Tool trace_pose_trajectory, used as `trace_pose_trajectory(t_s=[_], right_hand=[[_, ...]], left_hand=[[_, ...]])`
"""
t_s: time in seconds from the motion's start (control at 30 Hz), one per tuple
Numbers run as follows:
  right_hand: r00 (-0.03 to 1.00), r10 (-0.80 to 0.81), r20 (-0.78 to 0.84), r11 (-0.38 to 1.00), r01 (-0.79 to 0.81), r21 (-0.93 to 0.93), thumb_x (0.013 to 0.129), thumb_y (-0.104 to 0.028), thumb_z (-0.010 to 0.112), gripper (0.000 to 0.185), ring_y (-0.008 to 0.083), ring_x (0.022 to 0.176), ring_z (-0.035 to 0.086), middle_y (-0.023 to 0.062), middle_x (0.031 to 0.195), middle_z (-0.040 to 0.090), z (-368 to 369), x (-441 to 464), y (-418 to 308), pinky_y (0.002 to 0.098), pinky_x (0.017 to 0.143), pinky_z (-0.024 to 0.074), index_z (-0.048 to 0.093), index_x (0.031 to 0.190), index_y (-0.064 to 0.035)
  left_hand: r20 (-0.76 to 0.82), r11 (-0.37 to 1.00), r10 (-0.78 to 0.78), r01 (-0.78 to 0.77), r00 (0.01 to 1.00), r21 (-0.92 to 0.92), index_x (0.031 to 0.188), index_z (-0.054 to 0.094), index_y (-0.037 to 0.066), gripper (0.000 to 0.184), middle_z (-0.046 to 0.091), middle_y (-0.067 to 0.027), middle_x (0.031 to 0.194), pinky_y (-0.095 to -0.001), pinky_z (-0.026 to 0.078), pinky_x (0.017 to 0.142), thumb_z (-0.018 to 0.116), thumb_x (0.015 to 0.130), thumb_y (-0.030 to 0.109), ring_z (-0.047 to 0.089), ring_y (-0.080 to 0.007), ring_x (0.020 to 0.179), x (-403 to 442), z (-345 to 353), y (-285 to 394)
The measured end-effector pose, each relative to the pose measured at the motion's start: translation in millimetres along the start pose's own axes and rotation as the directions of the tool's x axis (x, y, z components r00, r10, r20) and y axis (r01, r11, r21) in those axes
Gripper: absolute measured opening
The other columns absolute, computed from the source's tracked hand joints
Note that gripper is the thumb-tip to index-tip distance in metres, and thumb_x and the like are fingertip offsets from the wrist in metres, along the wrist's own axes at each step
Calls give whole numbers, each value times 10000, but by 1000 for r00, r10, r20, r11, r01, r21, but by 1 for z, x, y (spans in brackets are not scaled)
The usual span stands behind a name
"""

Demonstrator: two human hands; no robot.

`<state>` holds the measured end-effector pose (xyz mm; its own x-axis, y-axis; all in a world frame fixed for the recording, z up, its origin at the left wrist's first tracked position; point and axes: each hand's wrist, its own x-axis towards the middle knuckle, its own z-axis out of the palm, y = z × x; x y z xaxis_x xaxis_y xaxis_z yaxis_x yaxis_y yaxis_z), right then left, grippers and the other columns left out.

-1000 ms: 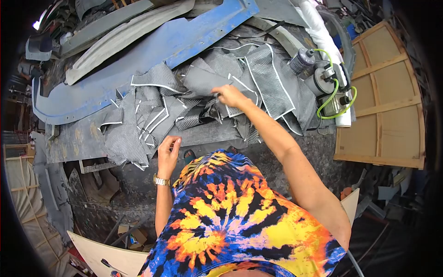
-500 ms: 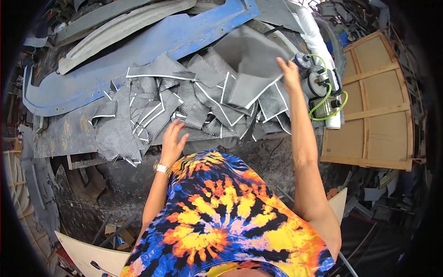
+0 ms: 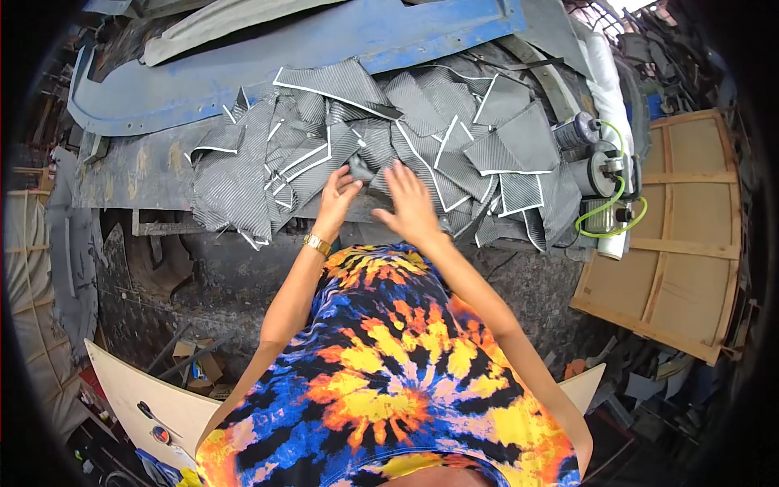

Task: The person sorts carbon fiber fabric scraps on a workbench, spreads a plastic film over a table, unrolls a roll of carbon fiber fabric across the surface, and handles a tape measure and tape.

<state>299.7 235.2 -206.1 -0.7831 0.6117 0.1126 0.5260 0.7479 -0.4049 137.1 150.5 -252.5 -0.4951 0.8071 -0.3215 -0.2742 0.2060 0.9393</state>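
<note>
Cut pieces of grey striped fabric with white edges lie in a loose, overlapping heap across the dark workbench. My left hand is at the front edge of the heap, fingers slightly bent and apart, beside a small blurred grey scrap. Whether it touches the scrap is unclear. To its right, my right hand is open over the fabric, palm down with the thumb spread, holding nothing.
Behind the heap lies a long blue panel, with a pale curved part beyond. On the right are a white roll, a pump with a green hose and a wooden-framed panel. A pale board stands lower left.
My right hand has let go of a fabric piece at the right of the heap and come back beside my left hand. The view has shifted, and my left hand is further over the fabric.
</note>
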Motion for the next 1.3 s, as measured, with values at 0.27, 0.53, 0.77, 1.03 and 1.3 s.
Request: trace_pose_trajectory(t_s=[0.27, 0.53, 0.77, 1.03, 1.3], right_hand=[[893, 317, -318, 866, -137, 480, 840, -139, 607, 216, 257, 711, 625, 206, 793, 637, -36, 46, 66, 349, 652, 468, 568, 942, 47], [762, 622, -181, 369, -81, 926, 833, -55, 639, 275, 131, 914, 578, 43, 1025, 642, -153, 15, 163, 279, 840, 437, 599, 1101, -5], [610, 754, -243, 265, 56, 963, 808, -60, 670, 374, 212, 928, 622, 88, 1066, 631, -201, -28, 229, 338, 834, 495, 546, 1158, -14], [437, 888, -146, 136, 54, 989, 844, -35, 605, 351, 269, 1012, 589, 112, 1134, 607, -172, -84, 282, 425, 892, 470, 531, 1185, 2], [431, 876, -217, 214, 56, 975, 836, -59, 617, 356, 236, 979, 601, 100, 1083, 616, -142, -110, 293, 359, 884, 471, 516, 1172, 2]], left_hand=[[285, 959, 277, -247, 918, -137, 1222, 507, 1, 353, 541, -110, 1255, -303, 410, 955, 577, 905, 139, 491, -197, 1188, -25, 33, 68], [199, 985, 171, -166, 965, -40, 1105, 568, -28, 233, 630, -117, 1119, -291, 434, 932, 549, 921, 113, 580, -168, 1059, -43, -15, 43], [217, 994, 103, -106, 971, -1, 1089, 576, -24, 219, 636, -122, 1101, -302, 436, 934, 544, 918, 109, 586, -179, 1048, -49, -23, 28], [272, 995, 64, -84, 960, 60, 1085, 583, -6, 210, 640, -86, 1096, -279, 437, 903, 547, 918, 117, 581, -144, 1032, -41, -14, 33], [334, 982, 106, -151, 937, 114, 1094, 587, -1, 224, 644, -78, 1083, -287, 457, 870, 551, 918, 133, 596, -139, 991, -31, -12, 22]])
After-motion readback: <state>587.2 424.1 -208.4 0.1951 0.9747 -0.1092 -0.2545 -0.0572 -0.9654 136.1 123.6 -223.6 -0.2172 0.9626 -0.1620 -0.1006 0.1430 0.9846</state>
